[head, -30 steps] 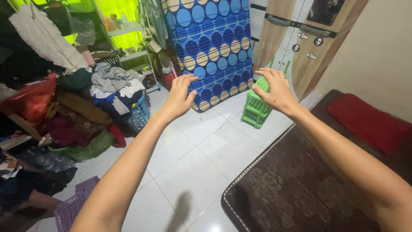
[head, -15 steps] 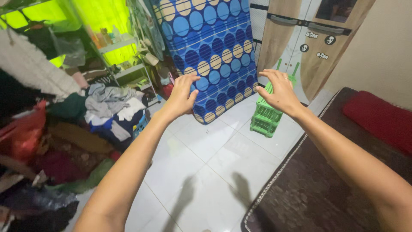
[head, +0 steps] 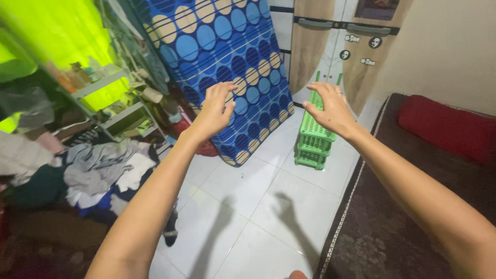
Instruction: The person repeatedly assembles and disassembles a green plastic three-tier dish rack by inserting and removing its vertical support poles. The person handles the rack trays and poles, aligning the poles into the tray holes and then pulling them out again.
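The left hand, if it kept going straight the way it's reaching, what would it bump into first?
Most likely the blue mattress with circle patterns, leaning upright against the wall. The left hand, open and empty, overlaps it in the head view, with nothing visible between them, though one camera cannot settle how far apart they are.

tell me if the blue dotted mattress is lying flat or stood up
Stood up: the mattress leans on edge against the wardrobe, its lower corner on the tiled floor.

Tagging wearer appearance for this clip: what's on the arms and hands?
Both forearms are bare, no sleeves, gloves or watch in view. The right hand wears a thin ring on one finger. The left hand shows no jewellery. No markings on either arm.
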